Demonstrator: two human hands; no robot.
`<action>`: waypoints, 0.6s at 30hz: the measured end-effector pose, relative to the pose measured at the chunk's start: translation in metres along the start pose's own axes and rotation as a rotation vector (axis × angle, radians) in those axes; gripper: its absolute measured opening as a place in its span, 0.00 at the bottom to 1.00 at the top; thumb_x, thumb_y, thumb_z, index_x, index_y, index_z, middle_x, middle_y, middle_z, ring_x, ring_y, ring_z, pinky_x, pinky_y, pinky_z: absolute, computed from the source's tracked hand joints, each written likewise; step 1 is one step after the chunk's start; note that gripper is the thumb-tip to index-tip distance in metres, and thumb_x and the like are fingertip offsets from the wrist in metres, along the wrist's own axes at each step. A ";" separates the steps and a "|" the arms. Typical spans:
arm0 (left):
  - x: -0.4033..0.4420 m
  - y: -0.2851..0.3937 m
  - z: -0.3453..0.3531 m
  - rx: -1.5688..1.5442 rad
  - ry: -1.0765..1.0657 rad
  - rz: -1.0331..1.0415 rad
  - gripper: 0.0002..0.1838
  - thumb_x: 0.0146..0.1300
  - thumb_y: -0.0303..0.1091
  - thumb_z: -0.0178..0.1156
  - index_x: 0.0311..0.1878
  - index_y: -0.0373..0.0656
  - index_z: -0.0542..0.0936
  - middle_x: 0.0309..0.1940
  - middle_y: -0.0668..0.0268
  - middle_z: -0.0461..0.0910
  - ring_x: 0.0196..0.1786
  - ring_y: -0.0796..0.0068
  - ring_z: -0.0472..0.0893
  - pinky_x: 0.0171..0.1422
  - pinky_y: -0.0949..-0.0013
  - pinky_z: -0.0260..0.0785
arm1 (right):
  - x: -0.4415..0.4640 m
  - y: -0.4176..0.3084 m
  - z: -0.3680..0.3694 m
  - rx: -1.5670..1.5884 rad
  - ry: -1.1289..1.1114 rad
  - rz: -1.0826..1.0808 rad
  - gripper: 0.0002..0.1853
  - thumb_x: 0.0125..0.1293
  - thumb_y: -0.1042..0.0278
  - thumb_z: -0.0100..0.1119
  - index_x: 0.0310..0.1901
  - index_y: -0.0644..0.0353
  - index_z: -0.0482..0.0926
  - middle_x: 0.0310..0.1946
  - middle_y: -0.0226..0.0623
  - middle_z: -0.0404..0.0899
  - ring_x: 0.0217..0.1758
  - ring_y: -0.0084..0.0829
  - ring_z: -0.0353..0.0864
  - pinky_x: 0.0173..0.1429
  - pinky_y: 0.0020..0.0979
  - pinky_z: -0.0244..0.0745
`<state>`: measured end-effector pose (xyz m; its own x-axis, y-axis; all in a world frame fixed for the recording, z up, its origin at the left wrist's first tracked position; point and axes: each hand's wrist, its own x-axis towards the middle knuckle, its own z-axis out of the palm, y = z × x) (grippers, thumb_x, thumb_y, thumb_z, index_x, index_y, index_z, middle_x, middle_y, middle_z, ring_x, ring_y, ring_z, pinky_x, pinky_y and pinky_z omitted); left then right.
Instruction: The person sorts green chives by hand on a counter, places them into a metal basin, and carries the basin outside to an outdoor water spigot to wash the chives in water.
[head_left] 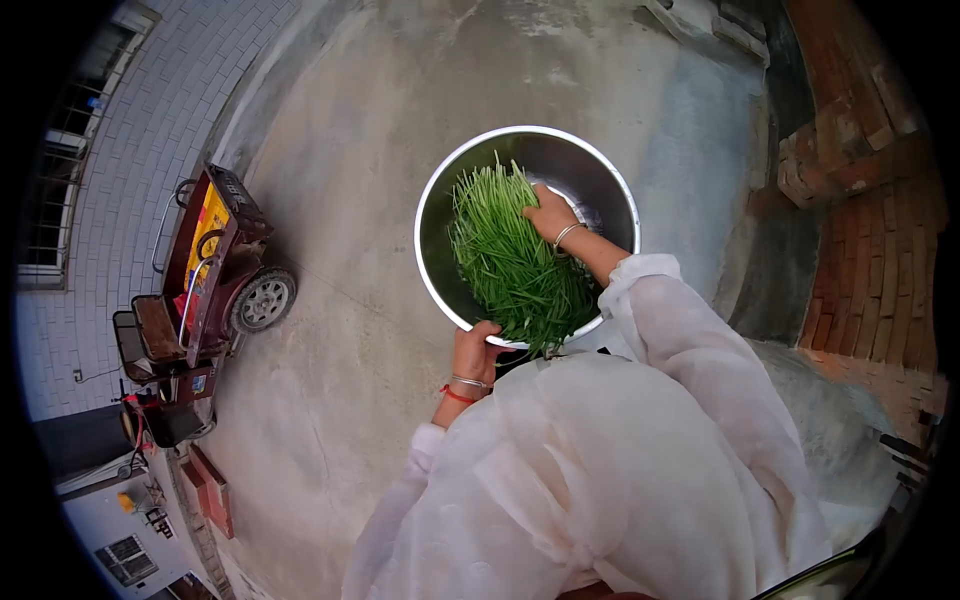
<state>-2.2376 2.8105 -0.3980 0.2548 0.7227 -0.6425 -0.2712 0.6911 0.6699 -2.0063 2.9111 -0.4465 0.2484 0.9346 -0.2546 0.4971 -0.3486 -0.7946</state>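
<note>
A round stainless steel basin [432, 228] is held up in front of my body, its pale rim facing me. Inside lies a large bunch of green chives [505, 240], the pale cut ends toward the far side and the leaf tips hanging toward the near rim. My left hand [478, 350], with a bangle and a red cord at the wrist, is wrapped round the basin's near-left rim. Within the basin, my right hand [550, 214] is closed against the right side of the bunch; its fingertips are partly hidden by the stalks.
Concrete ground [350, 150] spreads around me. A dark red cargo tricycle [205, 280] stands at the left by a grey brick wall [165, 120]. Bricks [860, 270] are stacked along the right, and red blocks [208, 490] lie at the lower left.
</note>
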 end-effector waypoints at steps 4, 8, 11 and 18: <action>0.112 0.056 0.021 -0.041 -0.061 -0.013 0.07 0.50 0.21 0.52 0.34 0.31 0.72 0.28 0.59 0.76 0.29 0.63 0.81 0.31 0.62 0.81 | 0.117 -0.016 -0.054 -0.491 -0.026 0.182 0.18 0.58 0.66 0.51 0.48 0.69 0.69 0.43 0.55 0.77 0.50 0.48 0.76 0.49 0.43 0.73; 0.245 0.139 0.063 0.039 -0.149 -0.017 0.12 0.50 0.21 0.52 0.40 0.28 0.71 0.33 0.55 0.77 0.32 0.58 0.82 0.33 0.57 0.81 | 0.250 -0.031 -0.085 -0.821 0.183 0.023 0.17 0.58 0.65 0.53 0.46 0.67 0.72 0.40 0.44 0.78 0.50 0.41 0.76 0.47 0.38 0.76; 0.300 0.185 0.099 0.100 -0.185 -0.057 0.13 0.49 0.19 0.51 0.41 0.27 0.70 0.34 0.52 0.76 0.31 0.53 0.81 0.32 0.52 0.80 | 0.302 -0.074 -0.117 -0.805 0.227 -0.091 0.18 0.57 0.61 0.56 0.46 0.64 0.74 0.40 0.44 0.77 0.48 0.40 0.76 0.47 0.40 0.75; 0.450 0.286 0.201 0.120 -0.281 -0.125 0.12 0.50 0.21 0.52 0.40 0.31 0.71 0.31 0.57 0.77 0.31 0.61 0.81 0.30 0.58 0.79 | 0.539 -0.087 -0.148 -0.181 0.527 0.095 0.16 0.58 0.55 0.57 0.38 0.61 0.78 0.40 0.46 0.78 0.45 0.46 0.78 0.46 0.43 0.73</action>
<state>-2.0140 3.3339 -0.4205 0.5298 0.5932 -0.6061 -0.1144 0.7581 0.6420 -1.7927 3.4347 -0.4331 0.6574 0.7531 0.0262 0.5754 -0.4792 -0.6628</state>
